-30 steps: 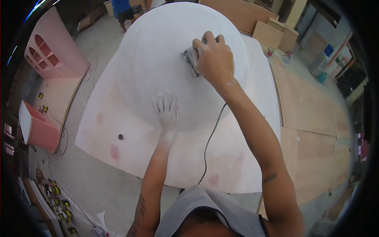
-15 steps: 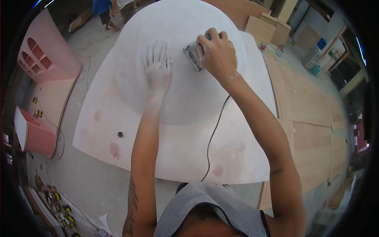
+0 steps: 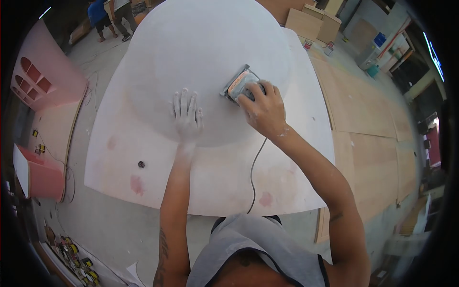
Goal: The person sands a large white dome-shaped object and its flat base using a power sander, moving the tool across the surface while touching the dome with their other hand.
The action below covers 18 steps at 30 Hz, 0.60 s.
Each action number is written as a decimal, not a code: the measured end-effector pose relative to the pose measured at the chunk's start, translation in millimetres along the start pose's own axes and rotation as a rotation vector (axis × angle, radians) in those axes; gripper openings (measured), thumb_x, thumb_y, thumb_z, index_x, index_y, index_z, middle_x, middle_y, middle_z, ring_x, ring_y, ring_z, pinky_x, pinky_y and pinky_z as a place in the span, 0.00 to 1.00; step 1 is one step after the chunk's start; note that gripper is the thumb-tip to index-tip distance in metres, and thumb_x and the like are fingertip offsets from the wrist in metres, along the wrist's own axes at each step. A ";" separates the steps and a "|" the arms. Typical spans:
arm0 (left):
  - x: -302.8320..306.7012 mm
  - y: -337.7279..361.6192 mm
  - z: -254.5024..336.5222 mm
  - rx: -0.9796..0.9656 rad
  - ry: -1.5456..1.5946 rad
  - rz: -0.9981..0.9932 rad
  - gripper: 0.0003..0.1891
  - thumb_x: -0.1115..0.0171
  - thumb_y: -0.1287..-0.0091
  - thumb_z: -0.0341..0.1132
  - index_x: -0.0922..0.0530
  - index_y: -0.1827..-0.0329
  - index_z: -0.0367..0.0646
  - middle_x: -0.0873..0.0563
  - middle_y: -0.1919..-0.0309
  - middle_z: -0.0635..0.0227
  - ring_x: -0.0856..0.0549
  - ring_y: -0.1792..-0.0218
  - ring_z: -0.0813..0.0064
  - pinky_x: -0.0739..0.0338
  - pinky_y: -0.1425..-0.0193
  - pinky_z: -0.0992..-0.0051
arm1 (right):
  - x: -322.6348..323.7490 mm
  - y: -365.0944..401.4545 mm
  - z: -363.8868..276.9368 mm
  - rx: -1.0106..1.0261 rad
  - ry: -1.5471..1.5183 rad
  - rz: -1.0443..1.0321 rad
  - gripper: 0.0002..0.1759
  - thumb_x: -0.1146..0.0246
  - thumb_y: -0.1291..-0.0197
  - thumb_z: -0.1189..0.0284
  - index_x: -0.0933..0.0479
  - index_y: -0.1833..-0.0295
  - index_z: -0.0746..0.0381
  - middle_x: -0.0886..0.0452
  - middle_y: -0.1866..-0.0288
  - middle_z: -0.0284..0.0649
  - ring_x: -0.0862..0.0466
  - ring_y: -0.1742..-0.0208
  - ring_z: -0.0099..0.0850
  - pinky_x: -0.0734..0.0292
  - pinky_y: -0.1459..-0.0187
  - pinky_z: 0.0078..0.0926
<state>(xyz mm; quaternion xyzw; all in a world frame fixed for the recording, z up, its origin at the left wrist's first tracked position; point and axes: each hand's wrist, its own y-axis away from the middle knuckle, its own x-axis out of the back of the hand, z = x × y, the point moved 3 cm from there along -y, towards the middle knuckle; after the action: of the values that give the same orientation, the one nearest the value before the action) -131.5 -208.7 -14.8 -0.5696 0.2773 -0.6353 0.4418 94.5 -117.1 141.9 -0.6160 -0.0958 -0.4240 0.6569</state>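
A large smooth white dome (image 3: 210,52) rises from a pale, wide panel (image 3: 114,167) in front of me. My right hand (image 3: 265,107) grips an electric sander (image 3: 243,87), whose flat pad rests against the right part of the dome. Its dark cord (image 3: 252,177) runs down over the panel toward my body. My left hand (image 3: 186,115), coated in white dust, lies flat on the dome's lower left with its fingers stretched out. A small dark round piece (image 3: 141,164) sits on the panel at the left. Pinkish patches mark the panel's surface.
Pink curved furniture with arched openings (image 3: 36,76) stands on the left. Plywood sheets (image 3: 370,153) lie on the floor at the right. Paint cans (image 3: 329,49) stand behind them. Two people (image 3: 112,19) are at the far left. Several tools (image 3: 71,258) lie at the lower left.
Both hands have come down the dome toward me. The sander has turned, so its upper side now shows more. At the back, the two people have shifted in view.
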 end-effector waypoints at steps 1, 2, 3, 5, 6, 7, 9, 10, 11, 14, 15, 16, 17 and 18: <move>5.7 -7.7 2.9 0.011 -0.007 -0.012 0.28 0.42 0.18 0.41 0.25 0.15 0.53 0.30 0.12 0.61 0.37 0.11 0.49 0.50 0.08 0.42 | -0.8 9.0 -1.9 0.049 -0.001 -0.006 0.10 0.21 0.45 0.71 0.14 0.58 0.49 0.18 0.45 0.36 0.17 0.45 0.44 0.18 0.49 0.43; 7.7 -20.2 6.5 0.005 -0.003 -0.009 0.28 0.42 0.18 0.41 0.25 0.15 0.53 0.30 0.12 0.61 0.37 0.11 0.49 0.50 0.08 0.42 | -3.2 14.1 3.7 0.046 0.005 -0.003 0.10 0.21 0.45 0.71 0.14 0.58 0.49 0.18 0.45 0.36 0.17 0.45 0.44 0.18 0.49 0.43; 12.7 -39.9 11.1 0.029 -0.021 -0.054 0.28 0.43 0.17 0.41 0.24 0.15 0.53 0.30 0.12 0.61 0.37 0.11 0.50 0.49 0.08 0.42 | -4.0 15.9 6.5 0.072 0.002 0.006 0.11 0.21 0.45 0.72 0.13 0.58 0.49 0.17 0.45 0.36 0.17 0.45 0.44 0.18 0.49 0.43; 18.0 -76.2 15.2 0.056 -0.036 -0.103 0.28 0.43 0.17 0.41 0.24 0.15 0.52 0.29 0.13 0.62 0.36 0.11 0.50 0.48 0.09 0.43 | -2.4 11.7 11.5 0.098 0.000 0.010 0.11 0.21 0.45 0.73 0.13 0.57 0.49 0.17 0.45 0.36 0.17 0.44 0.44 0.17 0.49 0.43; 16.1 -96.1 15.7 0.045 -0.045 -0.103 0.27 0.44 0.17 0.42 0.24 0.16 0.52 0.29 0.13 0.62 0.36 0.11 0.51 0.47 0.09 0.44 | 0.4 -0.2 19.2 0.080 -0.016 0.014 0.11 0.22 0.45 0.71 0.13 0.56 0.49 0.17 0.46 0.37 0.17 0.45 0.44 0.17 0.51 0.44; 12.0 -113.0 16.8 0.034 -0.055 -0.105 0.27 0.44 0.16 0.42 0.24 0.16 0.52 0.28 0.14 0.62 0.36 0.11 0.52 0.46 0.09 0.44 | 2.4 -12.6 27.7 0.062 -0.034 0.017 0.11 0.23 0.45 0.70 0.13 0.56 0.50 0.17 0.47 0.37 0.16 0.46 0.45 0.17 0.53 0.45; 2.6 -143.4 18.9 0.006 -0.068 -0.100 0.28 0.46 0.15 0.41 0.27 0.14 0.53 0.29 0.13 0.62 0.37 0.11 0.52 0.47 0.08 0.46 | 0.6 -44.5 43.9 0.015 -0.022 0.015 0.09 0.23 0.42 0.70 0.13 0.56 0.50 0.16 0.47 0.37 0.16 0.46 0.45 0.17 0.53 0.44; -3.0 -154.5 21.1 -0.030 -0.082 -0.094 0.28 0.48 0.14 0.40 0.29 0.12 0.54 0.31 0.12 0.62 0.38 0.11 0.53 0.48 0.08 0.47 | -1.6 -62.2 54.0 -0.037 -0.008 0.018 0.07 0.24 0.40 0.69 0.12 0.56 0.50 0.16 0.47 0.38 0.15 0.46 0.45 0.16 0.53 0.44; -8.8 -162.0 22.5 -0.033 -0.088 -0.098 0.28 0.48 0.14 0.40 0.29 0.12 0.54 0.31 0.12 0.62 0.38 0.11 0.53 0.48 0.08 0.47 | -4.3 -80.2 64.4 -0.065 -0.003 0.023 0.06 0.25 0.37 0.68 0.12 0.54 0.51 0.15 0.46 0.38 0.15 0.46 0.45 0.16 0.53 0.44; -16.7 -174.0 27.8 -0.034 -0.148 -0.109 0.29 0.49 0.14 0.41 0.31 0.11 0.53 0.33 0.11 0.63 0.39 0.10 0.54 0.50 0.08 0.47 | -16.2 -131.6 91.2 -0.155 0.033 0.040 0.06 0.28 0.32 0.66 0.11 0.52 0.52 0.15 0.46 0.39 0.14 0.46 0.46 0.16 0.53 0.45; -19.2 -171.1 28.5 -0.035 -0.174 -0.079 0.30 0.48 0.15 0.44 0.32 0.11 0.51 0.34 0.10 0.62 0.39 0.10 0.54 0.50 0.08 0.46 | -20.6 -143.4 97.0 -0.213 0.064 0.039 0.07 0.29 0.30 0.65 0.10 0.51 0.52 0.14 0.46 0.39 0.14 0.46 0.47 0.16 0.53 0.46; -22.6 -168.9 32.0 -0.035 -0.201 -0.048 0.32 0.47 0.15 0.46 0.33 0.10 0.49 0.35 0.10 0.62 0.40 0.10 0.54 0.51 0.08 0.46 | -24.8 -152.4 101.2 -0.210 0.057 0.043 0.07 0.29 0.30 0.65 0.10 0.51 0.52 0.14 0.46 0.39 0.14 0.46 0.47 0.16 0.53 0.46; -26.8 -162.9 39.5 -0.034 -0.210 -0.045 0.32 0.47 0.15 0.46 0.33 0.10 0.49 0.35 0.10 0.62 0.40 0.10 0.54 0.51 0.08 0.46 | -27.2 -160.1 105.9 -0.235 0.047 0.047 0.08 0.30 0.29 0.64 0.10 0.50 0.52 0.14 0.47 0.39 0.14 0.46 0.47 0.16 0.53 0.46; -27.7 -150.8 52.6 -0.003 -0.212 -0.038 0.35 0.42 0.18 0.51 0.32 0.11 0.46 0.33 0.11 0.62 0.40 0.10 0.53 0.52 0.08 0.43 | -28.0 -162.1 109.6 -0.261 0.037 0.047 0.09 0.30 0.28 0.63 0.10 0.49 0.53 0.14 0.47 0.39 0.14 0.46 0.47 0.15 0.53 0.46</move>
<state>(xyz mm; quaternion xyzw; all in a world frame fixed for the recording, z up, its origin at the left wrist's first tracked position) -118.6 -107.7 111.3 -0.6392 0.2192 -0.5794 0.4558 11.2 12.0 266.2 -0.6904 -0.0133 -0.4285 0.5827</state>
